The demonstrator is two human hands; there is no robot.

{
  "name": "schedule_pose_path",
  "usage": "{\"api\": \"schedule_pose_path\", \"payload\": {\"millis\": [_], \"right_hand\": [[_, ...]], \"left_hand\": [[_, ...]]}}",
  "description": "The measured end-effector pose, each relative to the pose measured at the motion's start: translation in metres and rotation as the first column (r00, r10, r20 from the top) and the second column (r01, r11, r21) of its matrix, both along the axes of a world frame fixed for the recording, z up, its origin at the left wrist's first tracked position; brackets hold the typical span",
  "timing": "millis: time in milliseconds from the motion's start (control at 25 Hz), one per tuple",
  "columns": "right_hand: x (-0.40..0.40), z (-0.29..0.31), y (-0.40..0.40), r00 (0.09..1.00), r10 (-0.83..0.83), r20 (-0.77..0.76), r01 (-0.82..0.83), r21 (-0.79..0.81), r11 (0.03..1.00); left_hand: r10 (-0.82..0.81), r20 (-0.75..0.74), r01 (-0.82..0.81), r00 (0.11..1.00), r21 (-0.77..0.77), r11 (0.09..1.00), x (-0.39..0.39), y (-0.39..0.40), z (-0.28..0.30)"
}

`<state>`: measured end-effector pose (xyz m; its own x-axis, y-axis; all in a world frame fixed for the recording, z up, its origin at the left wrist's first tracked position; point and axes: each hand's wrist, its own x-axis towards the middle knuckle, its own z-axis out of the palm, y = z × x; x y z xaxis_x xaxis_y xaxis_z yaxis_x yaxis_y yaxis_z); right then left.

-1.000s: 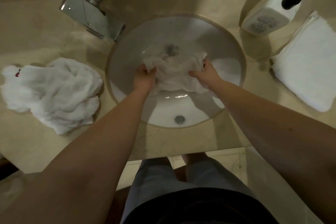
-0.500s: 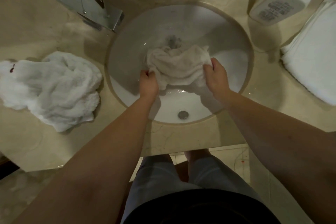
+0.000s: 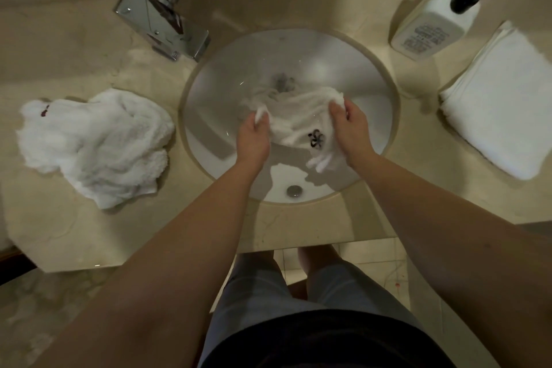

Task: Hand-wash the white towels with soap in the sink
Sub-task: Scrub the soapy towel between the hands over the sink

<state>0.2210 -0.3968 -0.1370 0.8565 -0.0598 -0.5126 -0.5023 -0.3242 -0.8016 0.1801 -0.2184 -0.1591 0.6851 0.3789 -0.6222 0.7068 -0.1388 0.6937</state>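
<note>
Gripping a wet white towel (image 3: 294, 119) inside the round sink (image 3: 352, 69): left hand (image 3: 254, 140) and right hand (image 3: 351, 125), fingers curled round bunched ends. Beyond fingertips, drain (image 3: 283, 82); farther, chrome faucet (image 3: 161, 24), soap bottle (image 3: 430, 27).

Both bare forearms reach forward and converge. The left hand (image 3: 253, 138) has its fingers (image 3: 260, 122) curled in a grip. The right hand (image 3: 352, 125) is likewise clenched, thumb tucked inward.

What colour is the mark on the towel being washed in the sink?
Black, a small flower-like mark on the white towel; head view.
</note>
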Motion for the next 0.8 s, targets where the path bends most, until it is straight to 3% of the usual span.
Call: {"api": "schedule_pose_path", "payload": {"millis": [120, 200, 280, 400, 560, 640, 720, 800], "right_hand": [[0.003, 0.025, 0.003, 0.999, -0.003, -0.037, 0.007, 0.119, 0.993], [0.004, 0.047, 0.002, 0.998, 0.012, -0.066, 0.0, 0.189, 0.982], [0.009, 0.071, 0.002, 0.999, 0.013, -0.045, -0.004, 0.198, 0.98], [0.017, 0.112, 0.003, 0.999, -0.03, 0.017, 0.025, 0.222, 0.975], [0.019, 0.153, 0.005, 1.0, 0.005, 0.019, -0.011, 0.313, 0.95], [0.022, 0.169, 0.007, 1.0, -0.012, 0.023, 0.003, 0.355, 0.935], [0.025, 0.182, 0.01, 0.999, -0.028, 0.025, 0.016, 0.405, 0.914], [0.026, 0.194, 0.014, 1.0, -0.012, 0.026, -0.001, 0.455, 0.89]], "left_hand": [[0.098, -0.007, -0.098, 0.995, -0.136, 0.986, 0.011, -0.005, 0.027], [0.273, -0.043, -0.271, 0.961, -0.343, 0.899, 0.017, -0.005, 0.049], [0.343, -0.086, -0.341, 0.935, -0.477, 0.81, 0.023, -0.004, 0.071], [0.364, -0.116, -0.373, 0.924, -0.474, 0.797, 0.028, -0.003, 0.103], [0.284, -0.039, -0.284, 0.958, -0.26, 0.923, 0.031, -0.005, 0.143], [0.28, 0.052, -0.264, 0.959, -0.203, 0.943, 0.028, -0.006, 0.162], [0.388, 0.087, -0.353, 0.917, -0.274, 0.895, 0.027, -0.005, 0.172], [0.499, 0.029, -0.432, 0.866, -0.458, 0.777, 0.025, -0.005, 0.181]]}}
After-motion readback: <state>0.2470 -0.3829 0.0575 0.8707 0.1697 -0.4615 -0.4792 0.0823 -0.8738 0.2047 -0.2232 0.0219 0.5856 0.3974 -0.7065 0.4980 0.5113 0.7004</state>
